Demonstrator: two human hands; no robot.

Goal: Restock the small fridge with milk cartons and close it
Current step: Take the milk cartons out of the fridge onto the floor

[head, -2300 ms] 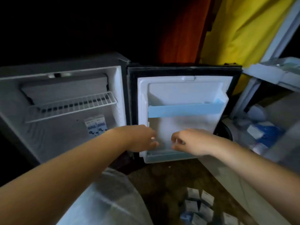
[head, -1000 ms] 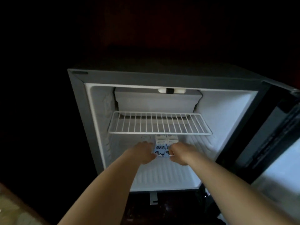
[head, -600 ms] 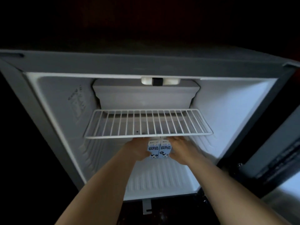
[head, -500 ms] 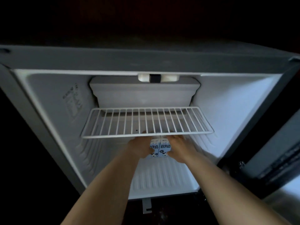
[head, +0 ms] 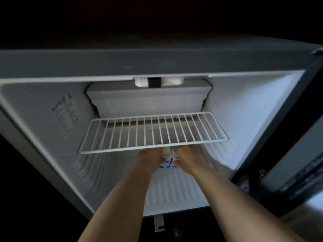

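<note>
Our left hand (head: 150, 157) and right hand (head: 187, 157) hold with curled fingers (head: 182, 142) two white, blue-printed milk cartons (head: 167, 162), side by side under the wire shelf (head: 122, 135) of the fridge (head: 253, 110).

Both arms stretched forward.
My left hand (head: 150, 157) and right hand (head: 187, 157), side by side, grip the milk cartons (head: 166, 164) between them.

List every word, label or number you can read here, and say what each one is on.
Sticker on the left inner wall of the fridge: printed lines, too blurred to read.
Milk cartons, held between the left hand and the right hand: blue print, too blurred to read.
No other text is legible.
</note>
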